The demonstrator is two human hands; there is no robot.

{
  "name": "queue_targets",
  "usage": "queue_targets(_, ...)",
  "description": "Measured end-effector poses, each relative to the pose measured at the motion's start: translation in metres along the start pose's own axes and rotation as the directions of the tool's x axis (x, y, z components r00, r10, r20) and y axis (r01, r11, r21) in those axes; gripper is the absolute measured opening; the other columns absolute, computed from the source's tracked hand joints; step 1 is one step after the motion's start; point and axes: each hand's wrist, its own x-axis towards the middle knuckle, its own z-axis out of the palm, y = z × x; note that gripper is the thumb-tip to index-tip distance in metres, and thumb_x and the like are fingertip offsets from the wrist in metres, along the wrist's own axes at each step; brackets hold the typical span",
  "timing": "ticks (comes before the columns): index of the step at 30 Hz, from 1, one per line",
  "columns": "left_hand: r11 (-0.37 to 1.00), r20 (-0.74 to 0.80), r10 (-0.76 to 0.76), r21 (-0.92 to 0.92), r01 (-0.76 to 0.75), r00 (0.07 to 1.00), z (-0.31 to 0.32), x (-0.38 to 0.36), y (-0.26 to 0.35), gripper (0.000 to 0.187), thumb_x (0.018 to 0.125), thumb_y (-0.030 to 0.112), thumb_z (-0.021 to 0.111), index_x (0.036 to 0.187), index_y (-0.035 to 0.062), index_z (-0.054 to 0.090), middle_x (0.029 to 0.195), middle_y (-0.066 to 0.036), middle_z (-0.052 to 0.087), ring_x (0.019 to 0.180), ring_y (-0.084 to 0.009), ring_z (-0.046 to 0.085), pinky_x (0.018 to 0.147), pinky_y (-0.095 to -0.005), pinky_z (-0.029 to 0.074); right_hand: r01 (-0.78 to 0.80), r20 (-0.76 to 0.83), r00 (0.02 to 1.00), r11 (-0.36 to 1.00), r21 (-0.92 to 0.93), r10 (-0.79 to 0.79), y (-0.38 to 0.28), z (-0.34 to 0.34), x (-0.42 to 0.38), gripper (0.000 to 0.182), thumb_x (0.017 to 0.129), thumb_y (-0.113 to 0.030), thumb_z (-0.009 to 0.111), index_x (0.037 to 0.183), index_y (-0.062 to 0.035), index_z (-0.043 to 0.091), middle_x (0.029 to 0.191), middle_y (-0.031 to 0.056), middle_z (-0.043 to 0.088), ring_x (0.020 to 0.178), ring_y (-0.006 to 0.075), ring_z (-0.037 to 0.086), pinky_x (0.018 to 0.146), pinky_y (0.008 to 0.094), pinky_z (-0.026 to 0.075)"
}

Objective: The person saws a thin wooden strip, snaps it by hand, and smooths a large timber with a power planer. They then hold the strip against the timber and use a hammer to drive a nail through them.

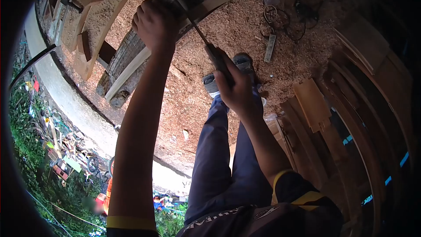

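My right hand (237, 88) is wrapped around the dark handle of a handsaw (199, 33). The saw's thin blade, seen nearly edge-on, runs up and left across a pale wooden strip (215, 1). My left hand (155, 23) has its fingers curled over the wood just left of the blade, pressing on it. This strip lies along a rough, dark log (127, 52). Its middle is partly hidden by my left hand and wrist. Where the blade meets the wood, the depth of any cut cannot be made out.
Sawdust (184, 123) covers the ground around my shoes (243, 61). Curved boards (307, 136) are stacked at the right. A power strip (269, 48) and a coiled cable (298, 17) lie beyond my feet. A concrete edge (48, 70) borders greenery and scattered litter at the left.
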Motion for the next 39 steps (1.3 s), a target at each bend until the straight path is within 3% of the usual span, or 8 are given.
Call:
queue_targets(3,1.0,-0.003,0.001,-0.013,-0.001,1.0,-0.001,-0.003,0.003,0.02,0.101,0.031,0.061,0.109,0.0136,0.067,0.109,-0.014,0.072,0.11,-0.0418,0.068,0.101,-0.0563,0.049,0.147,-0.094,0.985,0.989,0.021,-0.144,0.007,-0.01,-0.03,0.054,0.102,-0.019,0.067,0.155,-0.0088,0.059,0.089,0.0157,0.078,0.067,0.0196,0.075,0.059,0.0334,0.054)
queue_targets(11,1.0,0.038,0.029,0.007,-0.03,0.999,-0.001,0.001,-0.001,0.022,0.098,0.026,0.063,0.103,0.0051,0.064,0.108,-0.02,0.07,0.11,-0.0429,0.067,0.107,-0.0551,0.046,0.149,0.006,0.989,0.989,-0.011,-0.149,0.016,-0.015,-0.025,0.052,0.106,-0.02,0.062,0.155,-0.0012,0.056,0.125,0.018,0.078,0.105,0.0178,0.075,0.087,0.0324,0.059)
queue_targets(15,0.996,-0.037,0.085,0.042,-0.083,0.996,-0.002,-0.003,0.001,0.023,0.097,0.027,0.067,0.102,0.0057,0.065,0.109,-0.019,0.067,0.106,-0.0426,0.066,0.099,-0.0555,0.049,-0.045,0.028,0.999,0.998,0.045,0.044,0.007,-0.001,-0.016,0.054,0.105,-0.019,0.063,0.157,-0.0058,0.055,0.132,0.0201,0.074,0.112,0.023,0.075,0.09,0.0339,0.06)
queue_targets(22,0.958,-0.089,0.275,0.111,-0.265,0.957,0.009,0.001,-0.01,0.021,0.093,0.019,0.069,0.102,0.0014,0.062,0.101,-0.025,0.062,0.096,-0.0454,0.062,0.09,-0.0568,0.05,0.234,-0.087,0.968,0.972,-0.016,-0.235,0.005,-0.013,-0.019,0.053,0.102,-0.016,0.066,0.154,-0.0104,0.06,0.1,0.0214,0.077,0.079,0.0267,0.08,0.062,0.0415,0.058)
queue_targets(26,0.966,-0.058,0.255,0.058,-0.252,0.965,0.004,-0.007,-0.012,0.02,0.092,0.018,0.069,0.099,0.0013,0.062,0.098,-0.024,0.062,0.095,-0.0447,0.062,0.089,-0.0563,0.05,0.035,-0.016,0.999,0.999,0.002,-0.035,0.001,0.01,0.018,0.054,0.102,-0.017,0.067,0.155,-0.011,0.059,0.118,0.0205,0.078,0.092,0.0287,0.082,0.069,0.0362,0.061)
queue_targets(30,0.943,-0.087,0.324,0.108,-0.314,0.942,-0.001,0.006,-0.003,0.018,0.091,0.016,0.068,0.102,0.0016,0.063,0.098,-0.023,0.062,0.097,-0.0438,0.061,0.091,-0.0554,0.05,0.329,-0.151,0.933,0.944,-0.008,-0.326,0.026,0.008,0.001,0.052,0.103,-0.021,0.067,0.154,-0.0109,0.06,0.106,0.0205,0.08,0.08,0.026,0.081,0.062,0.0329,0.057)
queue_targets(34,0.987,-0.079,0.163,0.006,-0.163,0.983,-0.007,-0.001,0.002,0.018,0.091,0.014,0.068,0.103,0.0022,0.064,0.099,-0.02,0.061,0.098,-0.0428,0.061,0.091,-0.0542,0.05,0.078,-0.059,0.996,0.994,0.075,-0.074,-0.001,0.02,0.032,0.051,0.103,-0.019,0.067,0.153,-0.0105,0.061,0.089,0.021,0.076,0.065,0.0242,0.075,0.056,0.0351,0.053)
queue_targets(39,0.981,-0.051,0.186,0.066,-0.183,0.981,0.0,0.004,-0.002,0.017,0.091,0.015,0.068,0.101,0.0026,0.064,0.099,-0.018,0.062,0.1,-0.0406,0.061,0.093,-0.053,0.049,0.286,-0.143,0.948,0.958,-0.01,-0.285,0.039,0.006,-0.019,0.056,0.103,-0.021,0.067,0.157,-0.0095,0.057,0.123,0.0172,0.079,0.092,0.0254,0.082,0.069,0.0311,0.06)
